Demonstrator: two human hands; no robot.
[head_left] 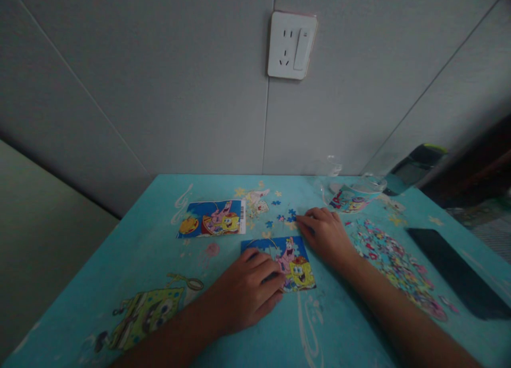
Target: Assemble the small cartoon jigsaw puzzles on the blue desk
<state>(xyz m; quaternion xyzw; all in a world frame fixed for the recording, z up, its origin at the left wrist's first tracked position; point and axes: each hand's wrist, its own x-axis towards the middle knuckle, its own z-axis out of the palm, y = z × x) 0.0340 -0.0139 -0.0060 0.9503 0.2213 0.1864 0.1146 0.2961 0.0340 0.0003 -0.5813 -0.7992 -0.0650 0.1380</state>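
A partly assembled jigsaw puzzle (301,275) of a yellow and a pink cartoon figure lies flat on the table. My left hand (255,285) rests over its left part, fingers loosely bent and apart, nothing visible held. Beyond the puzzle's upper right corner, my right hand (325,232) has its fingertips together at a small blue puzzle piece (293,217). Several loose blue pieces (269,224) are scattered just left of those fingertips. The puzzle's picture card (217,218), with a barcode along its right edge, lies to the left.
A heap of mixed puzzle pieces (393,261) spreads right of my right forearm, beside a dark flat phone-like slab (455,269). At the back right stand a printed tub (353,195) and a clear plastic container (329,176). The patterned tablecloth (120,267) reaches the wall (199,91).
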